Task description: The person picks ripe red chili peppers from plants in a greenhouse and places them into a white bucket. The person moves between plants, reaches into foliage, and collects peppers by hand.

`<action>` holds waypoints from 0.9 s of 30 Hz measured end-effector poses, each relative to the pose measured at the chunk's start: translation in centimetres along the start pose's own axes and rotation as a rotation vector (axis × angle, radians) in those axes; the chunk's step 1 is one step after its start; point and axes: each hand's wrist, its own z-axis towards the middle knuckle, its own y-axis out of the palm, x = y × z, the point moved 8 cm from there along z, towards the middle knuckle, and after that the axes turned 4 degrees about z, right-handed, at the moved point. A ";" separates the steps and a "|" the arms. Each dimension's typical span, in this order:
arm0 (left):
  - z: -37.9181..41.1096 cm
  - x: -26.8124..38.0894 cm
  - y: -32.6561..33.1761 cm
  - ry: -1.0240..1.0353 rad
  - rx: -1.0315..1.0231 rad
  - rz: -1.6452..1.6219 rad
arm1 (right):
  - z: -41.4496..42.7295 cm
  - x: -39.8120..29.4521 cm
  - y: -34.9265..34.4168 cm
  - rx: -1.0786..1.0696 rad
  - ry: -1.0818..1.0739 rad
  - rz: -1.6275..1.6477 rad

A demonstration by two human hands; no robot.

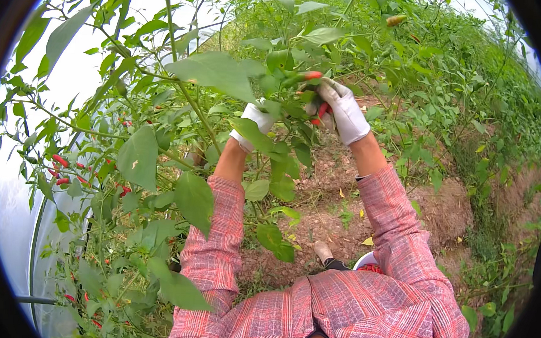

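Both my hands wear white gloves and reach into a tall chili plant. My right hand [340,106] is closed around red chili peppers [323,110], which show between its fingers. Just above its fingertips another red chili [312,75] points sideways, partly blurred. My left hand [257,122] is among the leaves to the left; foliage hides its fingers, so its hold cannot be made out. A large green leaf [216,72] hangs in front of it.
A white bucket [362,258] with red chilies stands by my right side, partly behind my sleeve. More red chilies [60,160] hang on plants at the left, near the plastic greenhouse wall [10,229]. Dense plants line the right. A shoe [323,250] rests on bare soil.
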 end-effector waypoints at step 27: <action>-1.3 1.9 -2.2 -0.209 0.094 -0.044 | -1.7 0.8 3.0 -0.017 -0.261 -0.428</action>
